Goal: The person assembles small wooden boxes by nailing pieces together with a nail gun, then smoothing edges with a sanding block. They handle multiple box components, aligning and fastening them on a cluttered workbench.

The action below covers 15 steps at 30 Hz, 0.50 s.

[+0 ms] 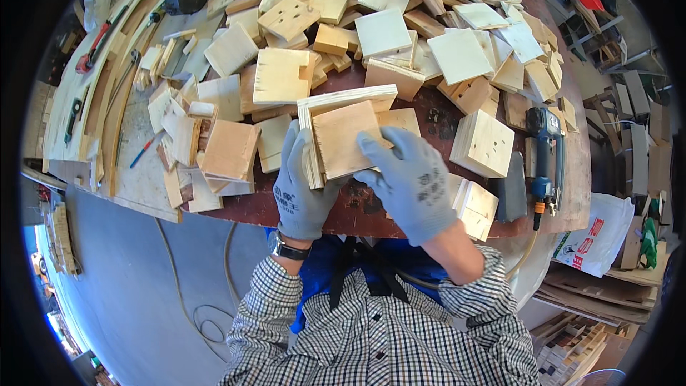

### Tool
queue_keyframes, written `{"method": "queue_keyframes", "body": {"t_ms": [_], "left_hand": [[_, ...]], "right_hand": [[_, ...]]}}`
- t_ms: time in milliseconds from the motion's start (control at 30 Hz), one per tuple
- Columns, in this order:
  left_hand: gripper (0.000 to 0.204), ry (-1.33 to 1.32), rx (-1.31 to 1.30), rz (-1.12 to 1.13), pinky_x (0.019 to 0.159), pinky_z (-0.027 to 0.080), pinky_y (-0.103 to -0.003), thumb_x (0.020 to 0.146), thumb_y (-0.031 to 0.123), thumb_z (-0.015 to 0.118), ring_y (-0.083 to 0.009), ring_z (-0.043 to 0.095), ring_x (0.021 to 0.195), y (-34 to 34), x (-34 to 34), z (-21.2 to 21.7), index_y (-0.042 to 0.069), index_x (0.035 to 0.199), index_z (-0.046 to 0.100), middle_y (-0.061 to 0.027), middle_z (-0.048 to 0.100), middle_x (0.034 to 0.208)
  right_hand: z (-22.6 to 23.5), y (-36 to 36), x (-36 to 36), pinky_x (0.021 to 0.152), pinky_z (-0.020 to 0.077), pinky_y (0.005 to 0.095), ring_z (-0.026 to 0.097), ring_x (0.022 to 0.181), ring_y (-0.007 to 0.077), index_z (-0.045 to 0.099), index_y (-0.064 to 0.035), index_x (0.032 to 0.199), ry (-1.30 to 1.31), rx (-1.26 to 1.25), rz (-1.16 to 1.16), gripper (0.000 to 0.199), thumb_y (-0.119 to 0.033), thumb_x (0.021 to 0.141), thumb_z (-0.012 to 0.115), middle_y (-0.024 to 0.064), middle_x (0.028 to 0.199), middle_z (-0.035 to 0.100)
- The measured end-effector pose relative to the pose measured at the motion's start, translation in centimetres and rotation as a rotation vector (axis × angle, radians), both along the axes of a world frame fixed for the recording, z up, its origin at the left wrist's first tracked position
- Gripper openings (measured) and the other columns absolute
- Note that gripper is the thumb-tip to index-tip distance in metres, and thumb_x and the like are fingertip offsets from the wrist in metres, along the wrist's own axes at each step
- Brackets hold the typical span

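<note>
In our gloved hands, above the near edge of the dark red table (437,118), we have a square wooden panel (348,139) set against an L-shaped plywood corner (309,146). Our left hand (304,196) wraps the corner's left side; our right hand (418,182) pinches the panel at its right edge. We judge the pieces light, stiff and hard to break, with rough edges that shouldn't slip against gloves; the outer sides look the best hold. Around them lie heaped wooden blocks (461,56). Right of the table, we cannot see what a white sack (593,237) contains.
</note>
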<state>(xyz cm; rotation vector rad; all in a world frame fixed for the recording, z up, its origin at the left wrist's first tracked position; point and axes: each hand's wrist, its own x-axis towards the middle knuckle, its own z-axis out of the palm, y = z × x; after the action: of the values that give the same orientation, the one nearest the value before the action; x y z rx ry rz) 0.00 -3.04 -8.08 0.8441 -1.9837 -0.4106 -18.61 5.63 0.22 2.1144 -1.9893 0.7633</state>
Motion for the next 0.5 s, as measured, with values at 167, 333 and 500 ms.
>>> {"method": "queue_keyframes", "body": {"t_ms": [167,333,500], "left_hand": [[0.096,-0.037,0.022,0.042,0.108,0.055,-0.049,0.080,0.040,0.093,-0.0472,0.057,0.138,0.4,-0.4,0.2,0.006,0.153,0.040,-0.0281,0.049,0.157],[0.092,-0.069,0.021,0.062,0.108,0.055,-0.050,0.084,0.045,0.090,-0.0465,0.056,0.139,0.4,-0.1,0.3,0.005,0.151,0.041,-0.0277,0.050,0.155],[0.093,-0.128,0.038,0.082,0.113,0.051,-0.050,0.084,0.037,0.091,-0.0455,0.054,0.140,0.8,0.1,0.8,0.005,0.154,0.039,-0.0272,0.049,0.156]], "right_hand": [[-1.3,-0.4,1.4,0.083,0.0516,0.0426,0.065,0.096,0.0253,0.062,-0.0199,0.141,0.041,0.002,-0.103,0.062,-0.036,0.084,0.082,0.0083,0.120,0.064],[-2.1,-0.3,2.4,0.083,0.0513,0.0404,0.067,0.094,0.0238,0.058,-0.0182,0.149,-0.175,0.025,-0.246,0.077,-0.042,0.081,0.085,0.0068,0.120,0.067],[-2.6,-0.1,2.6,0.086,0.0519,0.0426,0.066,0.098,0.0268,0.047,-0.0037,0.156,0.001,0.001,-0.190,0.097,-0.042,0.077,0.087,0.0092,0.125,0.063]]}}
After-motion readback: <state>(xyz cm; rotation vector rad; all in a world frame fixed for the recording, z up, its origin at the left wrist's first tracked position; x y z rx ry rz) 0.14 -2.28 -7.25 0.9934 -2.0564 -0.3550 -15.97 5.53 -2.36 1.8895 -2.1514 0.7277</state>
